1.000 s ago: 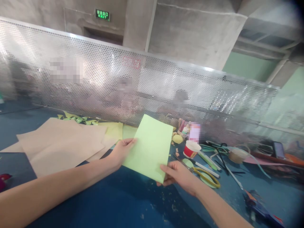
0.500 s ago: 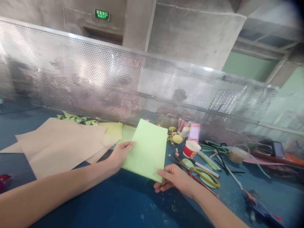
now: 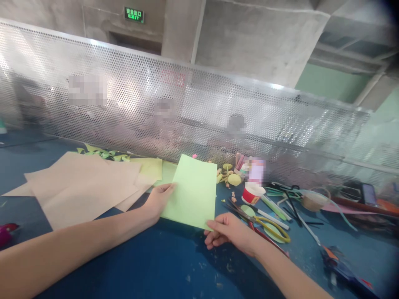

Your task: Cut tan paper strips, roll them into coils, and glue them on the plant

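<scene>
A light green sheet of paper (image 3: 193,193) is held up at a tilt over the blue table, one hand on either side. My left hand (image 3: 160,201) pinches its left edge, with the thumb on the front. At the lower right corner my right hand (image 3: 229,230) grips the sheet between thumb and fingers, the other fingers curled below. Whether the paper is folded or stacked I cannot tell. Just right of my right hand lie yellow-handled scissors (image 3: 271,228), partly over round green paper pieces.
Large beige sheets (image 3: 87,187) overlap on the left, with green scraps (image 3: 106,154) behind. A red-and-white paper cup (image 3: 253,193), pens, pipe cleaners and a glue gun (image 3: 346,270) lie right. A perforated metal panel (image 3: 199,108) borders the table's far side.
The green sheet has shifted slightly left, its lower right corner rising a little. Both hands keep their hold. The camera view has moved slightly.
</scene>
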